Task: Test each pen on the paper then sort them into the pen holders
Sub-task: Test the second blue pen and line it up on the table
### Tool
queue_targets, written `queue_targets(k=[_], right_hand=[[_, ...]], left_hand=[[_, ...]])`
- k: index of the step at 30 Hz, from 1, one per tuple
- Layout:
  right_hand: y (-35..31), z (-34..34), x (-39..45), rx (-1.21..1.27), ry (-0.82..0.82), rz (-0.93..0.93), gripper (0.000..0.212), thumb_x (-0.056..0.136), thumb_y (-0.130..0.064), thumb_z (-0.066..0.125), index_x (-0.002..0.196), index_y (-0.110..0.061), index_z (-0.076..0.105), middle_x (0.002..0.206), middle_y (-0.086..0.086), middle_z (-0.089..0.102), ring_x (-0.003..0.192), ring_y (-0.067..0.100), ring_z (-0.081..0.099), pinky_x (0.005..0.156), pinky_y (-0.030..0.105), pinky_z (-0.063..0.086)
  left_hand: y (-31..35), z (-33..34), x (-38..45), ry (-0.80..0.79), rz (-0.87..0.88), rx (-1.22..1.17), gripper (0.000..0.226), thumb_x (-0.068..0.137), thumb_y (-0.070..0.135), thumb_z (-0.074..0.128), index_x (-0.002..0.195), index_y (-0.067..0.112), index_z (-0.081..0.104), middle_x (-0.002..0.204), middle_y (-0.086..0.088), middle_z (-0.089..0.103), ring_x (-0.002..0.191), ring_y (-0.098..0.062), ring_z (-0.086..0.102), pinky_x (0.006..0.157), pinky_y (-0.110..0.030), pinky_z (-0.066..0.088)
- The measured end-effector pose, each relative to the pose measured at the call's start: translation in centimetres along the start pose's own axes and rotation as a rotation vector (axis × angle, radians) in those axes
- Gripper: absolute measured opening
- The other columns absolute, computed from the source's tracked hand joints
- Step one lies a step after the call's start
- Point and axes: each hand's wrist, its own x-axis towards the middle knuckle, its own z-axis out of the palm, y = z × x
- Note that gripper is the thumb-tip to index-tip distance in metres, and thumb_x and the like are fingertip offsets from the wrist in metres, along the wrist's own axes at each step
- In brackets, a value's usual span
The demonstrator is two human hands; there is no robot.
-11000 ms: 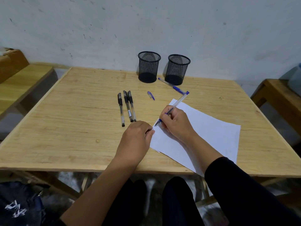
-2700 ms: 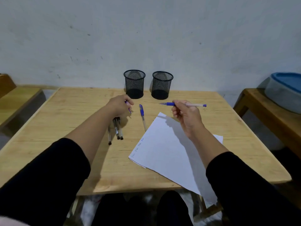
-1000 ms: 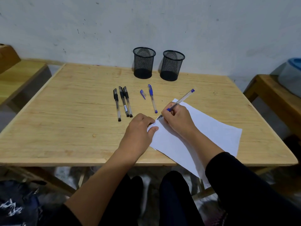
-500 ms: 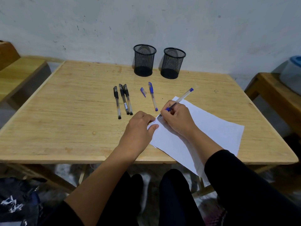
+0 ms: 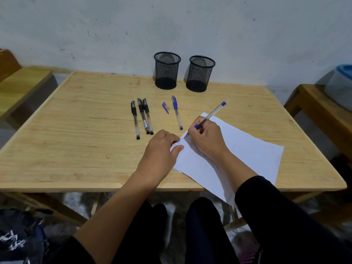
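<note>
Head camera view: small blue marks on the white paper (image 5: 238, 155) near its left corner are too small to read. The right hand (image 5: 206, 139) pinches a blue pen (image 5: 211, 115), tip on the paper. The left hand (image 5: 162, 151), fingers curled, presses the paper's corner. On the wooden table (image 5: 76, 130) lie three black pens (image 5: 142, 116), a capped blue pen (image 5: 177, 112) and a loose blue cap (image 5: 165, 107). Two black mesh pen holders (image 5: 183, 72) stand at the back, unobstructed.

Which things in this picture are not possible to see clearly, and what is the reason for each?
All in the head view:
- Marks on the paper: too small to read, partly behind the left hand and right hand.
- Tip of the blue pen being used: hidden by the right hand's fingers.
- Label on the middle black pen: too small.
- Blue container: cut off by the right edge.
- Pen holders: bottoms dark behind mesh.
</note>
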Motion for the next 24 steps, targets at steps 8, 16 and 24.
queue_targets(k=[8,16,24], right_hand=[[0.0,0.0,0.0,0.045,-0.005,0.012,0.012,0.084,-0.008,0.054,0.078,0.001,0.060,0.067,0.006,0.053,0.060,0.010,0.047,0.050,0.006,0.037],[-1.7,-1.5,2.1,0.399,0.111,0.155,0.013,0.090,-0.009,0.052,0.079,-0.014,0.056,0.060,0.003,0.054,0.048,0.008,0.047,0.044,0.014,0.038],[-3.1,-1.5,3.9,0.534,0.072,0.267,0.017,0.091,-0.012,0.048,0.078,-0.011,0.059,0.062,0.004,0.058,0.044,0.011,0.047,0.036,0.016,0.032]], left_hand=[[-0.1,0.0,0.0,0.001,0.009,-0.016,0.033,0.089,0.031,0.058,0.120,0.018,0.060,0.116,0.000,0.057,0.099,-0.011,0.052,0.080,-0.015,0.032],[0.0,-2.2,3.3,0.098,0.000,-0.106,0.022,0.090,0.022,0.058,0.108,0.014,0.067,0.106,-0.003,0.061,0.090,-0.009,0.053,0.079,-0.018,0.036],[-1.9,-2.6,11.9,0.026,0.001,0.105,0.035,0.088,0.000,0.053,0.117,0.017,0.062,0.121,-0.005,0.059,0.101,-0.016,0.056,0.079,-0.023,0.039]])
